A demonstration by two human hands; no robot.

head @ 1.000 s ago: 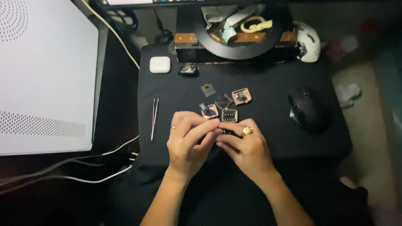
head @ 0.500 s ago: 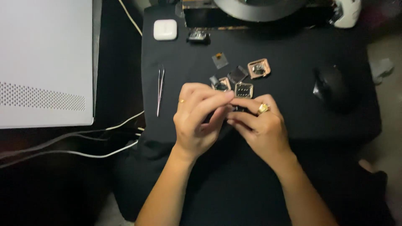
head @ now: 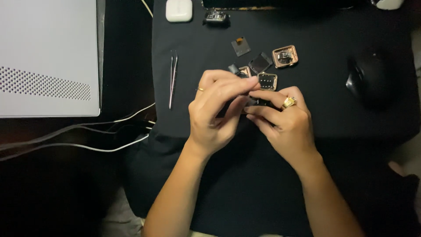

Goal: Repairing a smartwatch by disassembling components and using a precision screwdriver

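Both forearms enter from the near edge and meet over a black mat [head: 307, 184] that covers the work surface. The left hand [head: 215, 114] is curled, thumb and fingertips pinched together on a small dark part [head: 251, 102] held between the two hands; its ring finger carries a thin gold band. The right hand [head: 285, 120] is likewise closed, fingertips pinching the same dark part from the right, with a broad gold ring [head: 288, 102] on one finger. The part itself is mostly hidden by the fingers; its shape cannot be told.

Just beyond the fingertips lie several small square components: a copper-framed square piece [head: 267, 81], a dark square panel [head: 260, 62], a copper-coloured square casing [head: 285, 56] and a small grey square [head: 240, 46]. Left of them lie metal tweezers [head: 173, 78], lengthwise near to far. On the right sits a black computer mouse [head: 366, 79]. At the far edge rests a white rounded case [head: 179, 9]. A white perforated enclosure [head: 46, 57] stands at far left, with cables [head: 79, 142] beside it.
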